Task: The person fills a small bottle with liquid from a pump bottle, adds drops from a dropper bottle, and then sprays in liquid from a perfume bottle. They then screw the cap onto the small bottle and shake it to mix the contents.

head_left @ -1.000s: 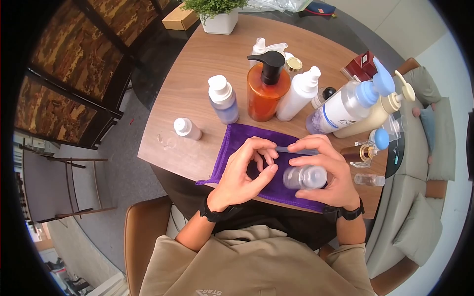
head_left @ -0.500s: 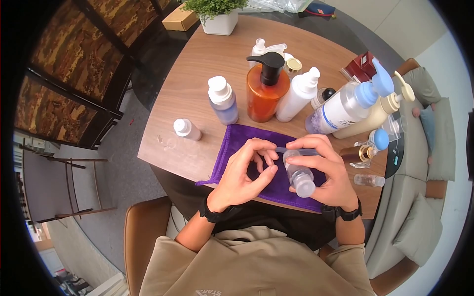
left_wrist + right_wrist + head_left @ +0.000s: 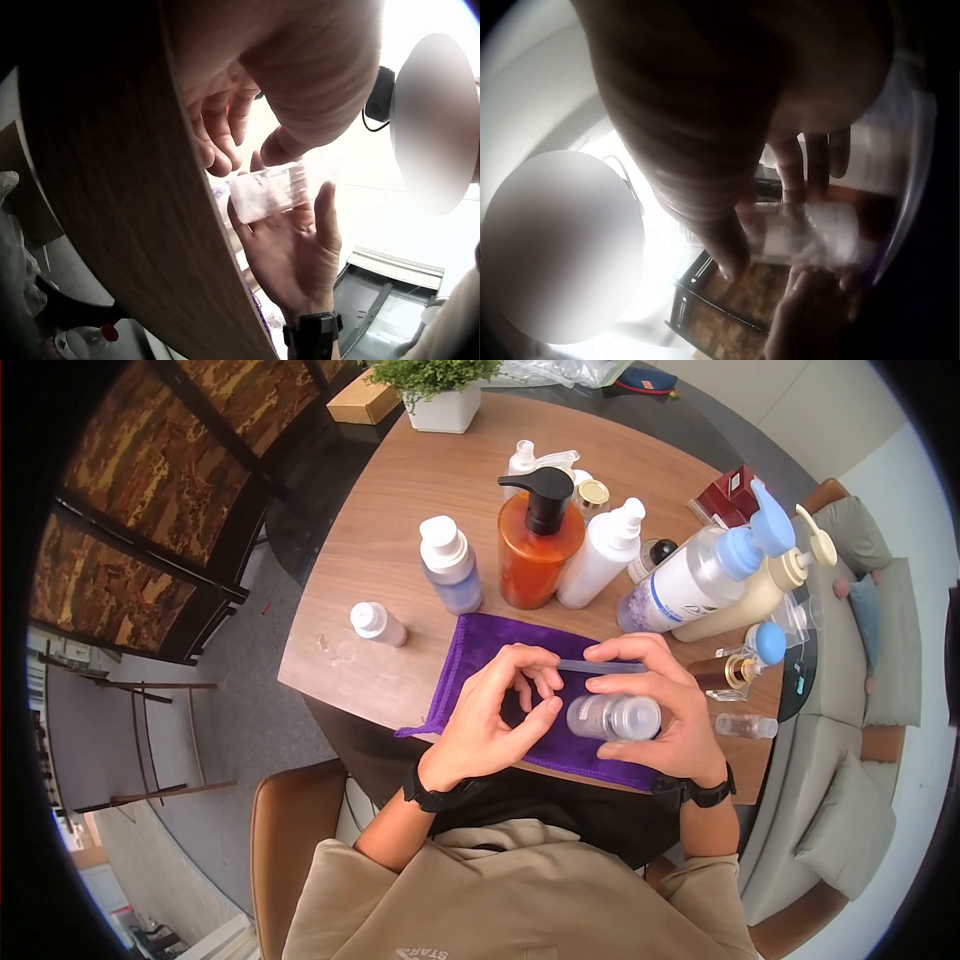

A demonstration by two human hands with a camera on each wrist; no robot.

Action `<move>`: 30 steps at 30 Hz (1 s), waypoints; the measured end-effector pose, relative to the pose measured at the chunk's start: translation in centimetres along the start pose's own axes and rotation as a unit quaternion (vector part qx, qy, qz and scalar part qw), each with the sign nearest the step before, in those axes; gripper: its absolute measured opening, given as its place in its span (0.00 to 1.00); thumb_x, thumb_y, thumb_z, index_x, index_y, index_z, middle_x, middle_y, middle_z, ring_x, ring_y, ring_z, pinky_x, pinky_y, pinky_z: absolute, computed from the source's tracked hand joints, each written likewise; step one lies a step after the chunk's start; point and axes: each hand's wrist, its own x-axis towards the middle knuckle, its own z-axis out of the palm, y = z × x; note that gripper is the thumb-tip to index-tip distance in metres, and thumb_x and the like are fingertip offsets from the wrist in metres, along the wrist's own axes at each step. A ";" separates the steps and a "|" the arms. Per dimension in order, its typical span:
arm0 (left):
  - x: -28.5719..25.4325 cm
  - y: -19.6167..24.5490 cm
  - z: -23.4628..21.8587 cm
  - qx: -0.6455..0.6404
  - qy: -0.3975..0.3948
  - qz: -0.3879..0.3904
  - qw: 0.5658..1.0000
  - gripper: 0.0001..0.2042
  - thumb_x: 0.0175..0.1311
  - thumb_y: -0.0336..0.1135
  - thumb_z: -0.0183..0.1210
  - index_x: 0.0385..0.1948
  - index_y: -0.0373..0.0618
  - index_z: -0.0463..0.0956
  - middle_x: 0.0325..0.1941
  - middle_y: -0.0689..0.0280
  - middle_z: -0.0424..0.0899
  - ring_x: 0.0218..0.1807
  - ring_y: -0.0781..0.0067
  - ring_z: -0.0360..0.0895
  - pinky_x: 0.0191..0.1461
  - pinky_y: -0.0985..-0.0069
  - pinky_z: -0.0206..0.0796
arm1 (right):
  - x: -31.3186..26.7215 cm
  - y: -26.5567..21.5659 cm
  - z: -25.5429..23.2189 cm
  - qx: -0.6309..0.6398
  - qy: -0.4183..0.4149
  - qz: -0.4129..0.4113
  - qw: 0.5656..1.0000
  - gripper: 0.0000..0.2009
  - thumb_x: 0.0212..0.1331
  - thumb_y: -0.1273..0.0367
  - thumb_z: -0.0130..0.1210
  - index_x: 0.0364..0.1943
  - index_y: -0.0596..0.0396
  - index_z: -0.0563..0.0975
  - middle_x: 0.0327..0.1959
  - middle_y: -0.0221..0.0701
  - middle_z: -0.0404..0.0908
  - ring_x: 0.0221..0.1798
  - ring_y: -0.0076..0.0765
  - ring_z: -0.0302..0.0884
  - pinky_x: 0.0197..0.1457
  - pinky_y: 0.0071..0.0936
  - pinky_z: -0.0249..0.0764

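My right hand [image 3: 682,715] holds a small clear bottle [image 3: 597,715] between fingers and thumb. Its translucent cap points right, toward the palm. The left wrist view shows the bottle [image 3: 270,191] across the right hand's fingers, overlapping them. To its left is my left hand [image 3: 488,705], fingers loosely curled, thumb extended toward the bottle and apart from it. A thin translucent strip [image 3: 600,666] spans from the left fingertips to the right index finger. Beneath both hands spreads a purple cloth [image 3: 470,643] with a drawstring-like corner.
Behind the cloth stand an amber pump bottle [image 3: 540,565], a white bottle [image 3: 600,555] and a bluish white-capped bottle [image 3: 452,565]. A short white-capped bottle [image 3: 378,623] is at left. Right are a blue pump bottle [image 3: 690,580] and a small clear bottle [image 3: 746,726] lying down.
The clear bottle has turned in my right hand: half a second ago its cap pointed down toward my body, and now it points right. My left hand has stayed put.
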 end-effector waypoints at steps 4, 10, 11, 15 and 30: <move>0.0 0.2 -0.1 0.004 -0.005 0.000 1.000 0.19 0.70 0.22 0.66 0.61 0.39 0.74 0.50 0.61 0.85 0.46 0.75 0.83 0.46 0.76 0.74 | -0.1 0.6 0.4 -0.107 0.008 -0.008 0.994 0.27 0.45 0.68 0.83 0.55 0.49 0.89 0.64 0.36 0.84 0.68 0.47 0.77 0.71 0.45 0.73; 0.1 0.2 0.0 0.010 -0.006 0.008 1.000 0.20 0.70 0.22 0.66 0.61 0.39 0.74 0.49 0.61 0.85 0.46 0.74 0.83 0.46 0.76 0.74 | -0.3 0.4 0.6 -0.091 0.010 -0.004 0.996 0.28 0.46 0.69 0.83 0.57 0.48 0.89 0.60 0.35 0.84 0.64 0.45 0.79 0.68 0.43 0.76; 0.1 0.2 0.0 0.014 -0.006 0.013 1.000 0.20 0.69 0.22 0.66 0.61 0.39 0.74 0.49 0.61 0.85 0.45 0.74 0.83 0.46 0.76 0.74 | -0.6 0.5 0.8 -0.036 0.016 0.017 0.999 0.28 0.46 0.69 0.83 0.57 0.49 0.89 0.58 0.35 0.84 0.62 0.43 0.81 0.65 0.41 0.78; 0.1 0.1 0.1 0.018 -0.009 0.018 1.000 0.22 0.66 0.23 0.68 0.61 0.39 0.75 0.51 0.60 0.85 0.47 0.72 0.83 0.45 0.76 0.74 | -0.4 0.4 0.3 0.001 0.002 0.019 1.000 0.30 0.46 0.68 0.84 0.58 0.52 0.88 0.53 0.35 0.85 0.54 0.40 0.86 0.57 0.35 0.82; 0.2 0.2 -0.3 0.100 -0.060 0.124 0.985 0.25 0.56 0.32 0.80 0.56 0.39 0.82 0.56 0.57 0.83 0.49 0.64 0.81 0.45 0.73 0.74 | -0.5 0.4 0.7 0.013 -0.045 -0.004 0.999 0.30 0.49 0.68 0.83 0.60 0.54 0.86 0.56 0.36 0.86 0.56 0.42 0.86 0.59 0.36 0.83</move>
